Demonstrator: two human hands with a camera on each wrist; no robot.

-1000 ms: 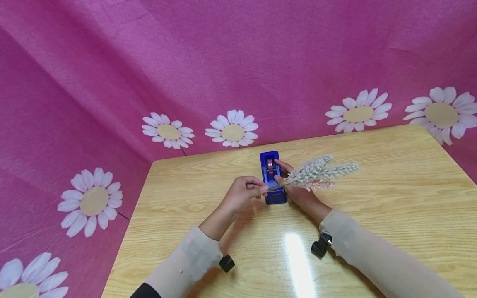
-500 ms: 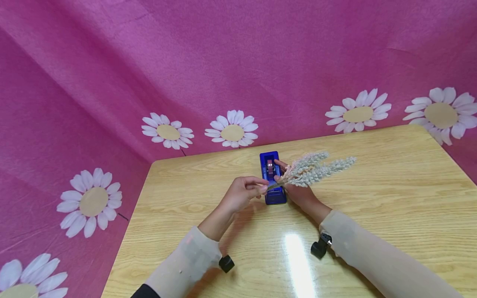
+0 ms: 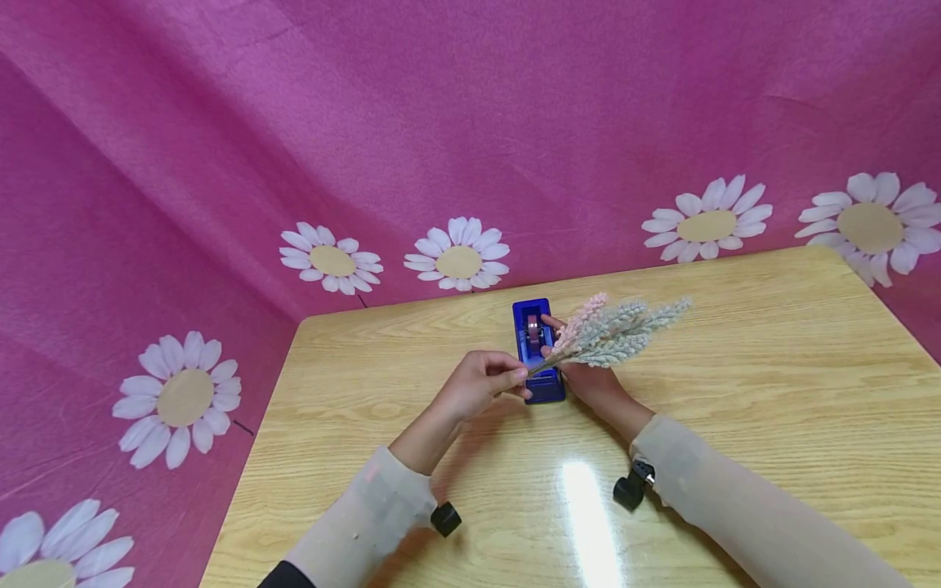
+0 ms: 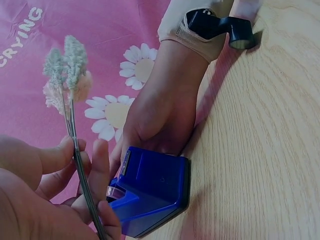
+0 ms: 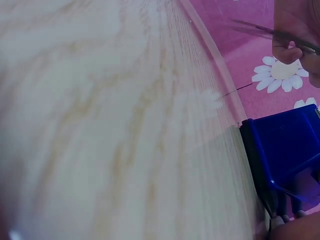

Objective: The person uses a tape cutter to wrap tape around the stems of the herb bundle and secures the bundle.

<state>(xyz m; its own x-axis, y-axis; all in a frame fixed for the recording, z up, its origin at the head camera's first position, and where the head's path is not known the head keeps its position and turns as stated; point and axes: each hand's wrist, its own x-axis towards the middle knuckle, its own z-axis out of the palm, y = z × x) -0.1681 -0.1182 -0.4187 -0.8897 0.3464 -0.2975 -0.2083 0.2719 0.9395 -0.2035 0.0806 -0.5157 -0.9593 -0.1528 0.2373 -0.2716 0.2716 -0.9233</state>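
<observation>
My left hand (image 3: 470, 385) pinches the thin stems of a small bunch of artificial flower sprigs (image 3: 621, 333), grey-green with some pink. The bunch is above the tape dispenser, its heads pointing right in the head view. In the left wrist view the dark stems (image 4: 81, 172) pass between thumb and fingers. A blue tape dispenser (image 3: 546, 389) with a pinkish roll of tape (image 3: 532, 328) stands on the table. My right hand (image 3: 594, 385) grips it from the right side, thumb and a finger showing near the roll. The flower heads partly cover that hand in the head view.
The wood-grain table (image 3: 367, 408) has its far edge just behind the dispenser. A pink cloth (image 3: 470, 122) printed with white daisies hangs behind and to the left. Black wrist cameras (image 3: 446, 519) are worn on both sleeves.
The flower bunch has turned in my left fingers: the pink sprig has come from the lower side to the upper left, and the heads tilt further up. The right hand and dispenser stay put.
</observation>
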